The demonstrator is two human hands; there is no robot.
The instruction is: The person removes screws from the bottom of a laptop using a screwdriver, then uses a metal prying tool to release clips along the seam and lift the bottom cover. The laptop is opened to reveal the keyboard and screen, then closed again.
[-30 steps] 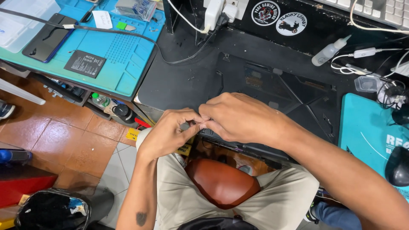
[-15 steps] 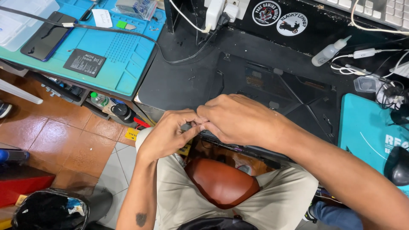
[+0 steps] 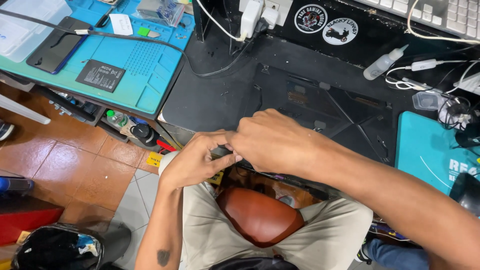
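My left hand (image 3: 195,162) and my right hand (image 3: 275,142) meet at the front edge of the black bench (image 3: 210,100), above my lap. Between their fingertips sits a small dark part (image 3: 220,151), pinched from both sides and mostly hidden by the fingers. My right hand's back faces the camera and covers its own fingertips. Just behind the hands lies a flat black panel (image 3: 320,107) with ribs and small cut-outs.
A blue work mat (image 3: 145,65) at the left holds a dark phone (image 3: 52,45), a flat black battery (image 3: 100,75) and a cable. At the right lie a teal mat (image 3: 425,150), a white dropper bottle (image 3: 382,63) and tangled white cables (image 3: 430,65). A brown stool seat (image 3: 260,215) shows between my knees.
Both hands stay pinched together at the bench edge; they have shifted only slightly, with the fingers working on the small part.
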